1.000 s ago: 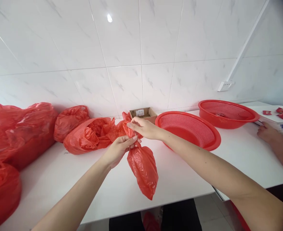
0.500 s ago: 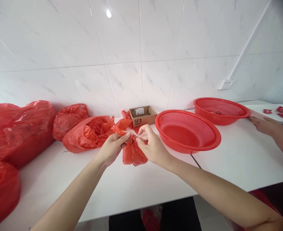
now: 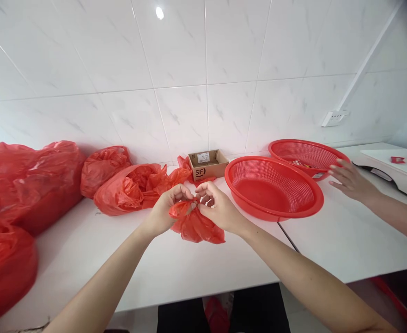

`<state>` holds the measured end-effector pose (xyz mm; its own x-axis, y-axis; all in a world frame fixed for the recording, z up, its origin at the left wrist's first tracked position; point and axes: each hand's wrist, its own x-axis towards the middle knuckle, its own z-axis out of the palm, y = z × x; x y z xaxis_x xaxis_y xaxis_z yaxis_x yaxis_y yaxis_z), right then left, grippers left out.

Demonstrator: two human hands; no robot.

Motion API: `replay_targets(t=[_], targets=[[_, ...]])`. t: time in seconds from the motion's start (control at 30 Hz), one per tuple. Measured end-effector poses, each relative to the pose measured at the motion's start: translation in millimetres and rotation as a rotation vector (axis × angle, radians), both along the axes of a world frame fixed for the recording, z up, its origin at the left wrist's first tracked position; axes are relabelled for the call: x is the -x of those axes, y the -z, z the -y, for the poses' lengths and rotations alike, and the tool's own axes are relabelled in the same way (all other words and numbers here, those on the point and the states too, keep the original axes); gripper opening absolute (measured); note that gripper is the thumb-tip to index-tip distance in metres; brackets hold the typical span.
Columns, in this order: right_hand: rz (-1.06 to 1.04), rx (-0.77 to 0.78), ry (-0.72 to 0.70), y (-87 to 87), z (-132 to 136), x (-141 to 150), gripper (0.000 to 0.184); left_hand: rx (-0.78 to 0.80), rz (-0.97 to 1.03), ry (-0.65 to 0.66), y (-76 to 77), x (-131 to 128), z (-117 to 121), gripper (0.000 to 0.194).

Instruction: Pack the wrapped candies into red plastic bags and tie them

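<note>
Between my hands hangs a small red plastic bag (image 3: 199,227), its neck bunched up above the white table (image 3: 161,273). My left hand (image 3: 167,210) pinches the gathered top from the left, and a flap of red film sticks out below its thumb. From the right, my right hand (image 3: 219,208) grips the same neck with thumb and forefinger, close to my left fingertips. Whether the neck is knotted is hidden by the fingers. Behind the hands stands a small open cardboard box (image 3: 208,171) with red film around its base.
Several filled red bags (image 3: 26,180) crowd the left side. On the right sit a red perforated basket (image 3: 272,194) and, behind it, another red basket (image 3: 310,150) holding small packets. A co-worker's hand (image 3: 354,180) is beside it, near a white device (image 3: 390,171).
My hands have drawn closer together on the bag's neck, and the bag has swung and spread rightward. The co-worker's hand has left the rear basket's rim; that basket has shifted left.
</note>
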<state>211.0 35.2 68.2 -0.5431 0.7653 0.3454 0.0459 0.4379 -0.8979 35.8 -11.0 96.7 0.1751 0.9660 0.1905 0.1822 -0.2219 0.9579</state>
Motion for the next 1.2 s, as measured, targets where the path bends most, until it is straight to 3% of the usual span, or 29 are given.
replay_targets(t=[0.2,0.37,0.47,0.7,0.83,0.9,0.97,1.07,1.17,1.2], targets=[[-0.010,0.001,0.083,10.1,9,13,0.025,-0.311,-0.425,-0.291,10.7,-7,-3,0.019],[-0.198,0.317,-0.044,-0.5,2,7,0.030,-0.318,-0.302,-0.369,11.1,-4,-2,0.010],[-0.172,0.342,-0.097,-4.7,-2,4,0.023,-0.296,-0.258,-0.325,6.9,-2,0,0.010],[0.170,-0.071,-0.039,-2.8,2,1,0.010,-0.258,-0.543,-0.201,-8.7,14,6,0.012],[0.465,-0.384,0.043,15.5,11,4,0.013,-0.255,-0.678,-0.177,-12.7,32,9,0.016],[0.529,-0.468,0.064,25.7,17,5,0.015,-0.240,-0.666,-0.200,-12.0,39,13,0.015],[0.491,-0.401,0.053,31.5,21,5,0.013,-0.167,-0.597,-0.232,-12.0,43,20,0.015],[0.317,-0.157,0.034,35.5,23,1,0.010,-0.024,-0.418,-0.248,-18.3,53,42,0.018],[0.178,0.000,0.080,51.5,20,-9,0.018,0.002,-0.198,-0.188,-31.3,81,79,0.020],[0.157,0.033,0.118,62.1,19,-14,0.021,-0.021,-0.097,-0.224,-35.8,95,94,0.020]])
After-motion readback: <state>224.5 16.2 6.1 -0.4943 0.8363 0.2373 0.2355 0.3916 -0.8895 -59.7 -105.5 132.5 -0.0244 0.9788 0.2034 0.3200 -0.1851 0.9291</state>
